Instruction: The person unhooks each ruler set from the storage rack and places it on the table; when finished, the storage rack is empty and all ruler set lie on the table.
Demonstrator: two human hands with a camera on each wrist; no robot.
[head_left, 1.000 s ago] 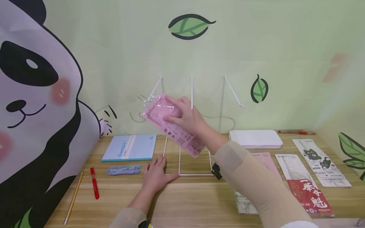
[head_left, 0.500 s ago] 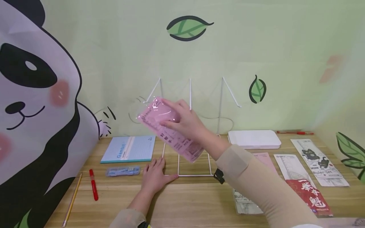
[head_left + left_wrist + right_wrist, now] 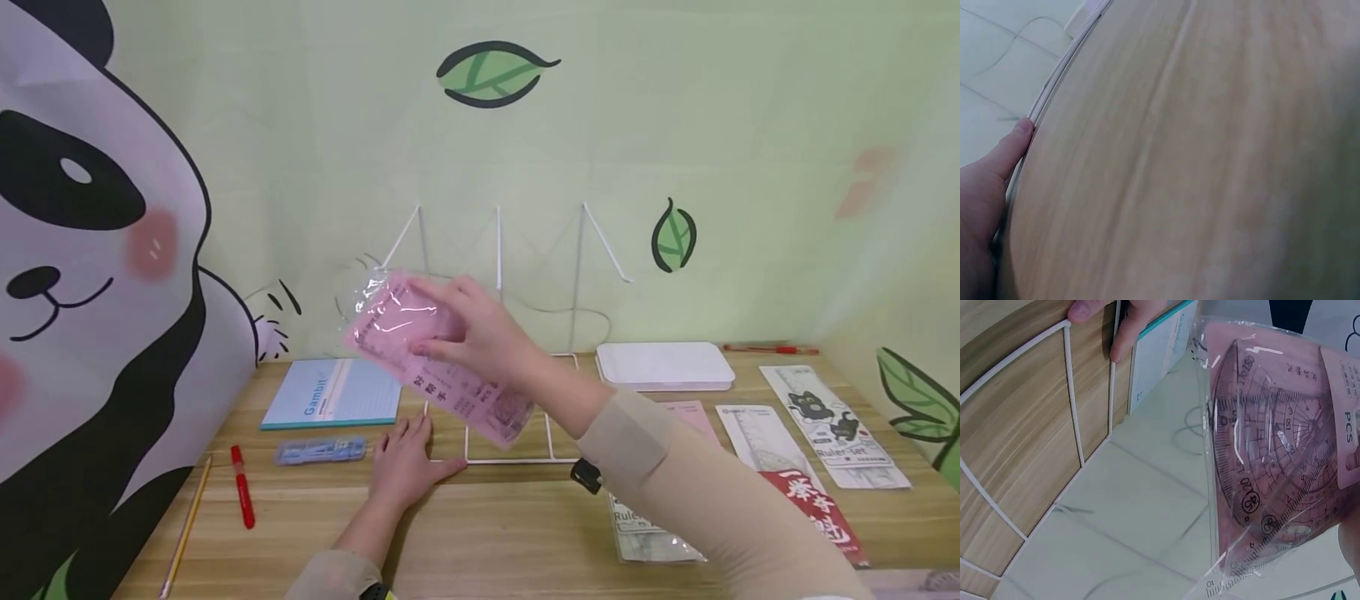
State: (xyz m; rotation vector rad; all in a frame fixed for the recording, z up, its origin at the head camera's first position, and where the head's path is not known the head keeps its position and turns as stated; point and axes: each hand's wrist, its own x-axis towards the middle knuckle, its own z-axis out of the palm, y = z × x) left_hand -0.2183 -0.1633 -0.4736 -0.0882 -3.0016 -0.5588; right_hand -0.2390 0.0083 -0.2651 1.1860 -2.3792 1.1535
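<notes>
My right hand [image 3: 487, 337] pinches a pink ruler-set packet [image 3: 378, 325] between thumb and fingers, raised and tilted in front of the wire rack's prongs [image 3: 498, 250]. Through its clear sleeve in the right wrist view, a protractor [image 3: 1279, 431] and ruler markings show. On the table, my left hand [image 3: 402, 471] rests at the left front of the rack's white wire base [image 3: 510, 461], fingers spread. The left wrist view has that thumb [image 3: 1021, 128] lying along the wire. Part of the base is hidden behind the packet and right forearm.
A blue notebook [image 3: 333, 392] and a blue pencil-lead case [image 3: 321, 450] lie left of the rack, with a red pen [image 3: 243, 487] and a pencil [image 3: 186, 529] further left. To the right are a white box [image 3: 665, 367] and several ruler packets [image 3: 834, 425].
My right hand has lowered the pink packet and brought it slightly left, away from the upper prongs. The left hand keeps its place on the rack base.
</notes>
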